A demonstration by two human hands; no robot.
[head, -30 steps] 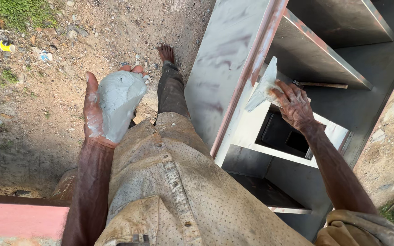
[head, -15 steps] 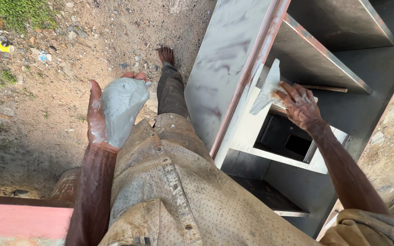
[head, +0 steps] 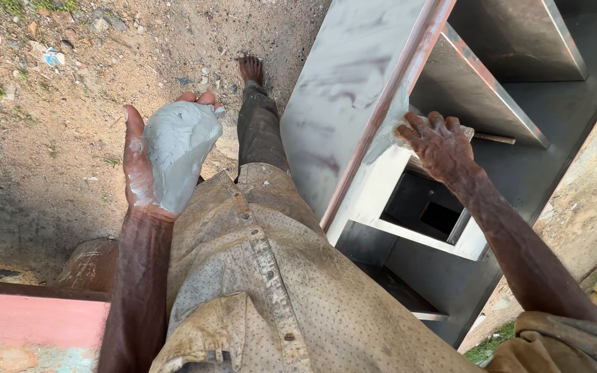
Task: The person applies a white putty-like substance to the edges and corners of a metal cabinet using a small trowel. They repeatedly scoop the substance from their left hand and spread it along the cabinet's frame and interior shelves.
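Observation:
My left hand (head: 136, 162) is held palm up and carries a large lump of pale grey putty (head: 177, 155). My right hand (head: 440, 145) grips a flat putty blade (head: 390, 135) and presses it against the rust-red front edge (head: 388, 110) of a grey metal cabinet (head: 347, 103) that lies on its side. The blade lies where that edge meets a shelf (head: 471, 90). Grey smears streak the cabinet's side panel.
My bare foot (head: 250, 69) and dark trouser leg stand on sandy ground (head: 50, 138) beside the cabinet. A small inner locker box (head: 426, 207) sits inside the cabinet. A pink ledge (head: 29, 321) is at the lower left. Litter lies at the upper left.
My right hand has slid the blade along the cabinet's front edge, up to where the shelf joins it. My left hand with the putty has barely shifted.

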